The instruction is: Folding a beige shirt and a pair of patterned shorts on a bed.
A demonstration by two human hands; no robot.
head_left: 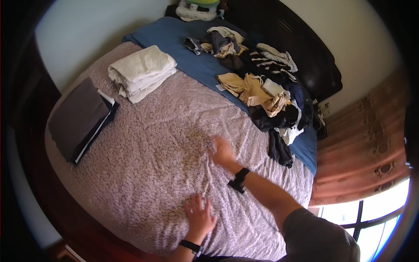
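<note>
Lying beneath both: patterned bedspread (144,148) | left grip (201,219): spread | right grip (223,153): blurred

Free passage crosses the bedspread (152,139), hemmed by folded stacks (146,65) and heaped clothes (255,91).

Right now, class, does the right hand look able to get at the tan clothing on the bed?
Probably yes: only the patterned bedspread and a strip of blue sheet seem to lie between the right hand and the tan clothing, with nothing standing in the way.
</note>
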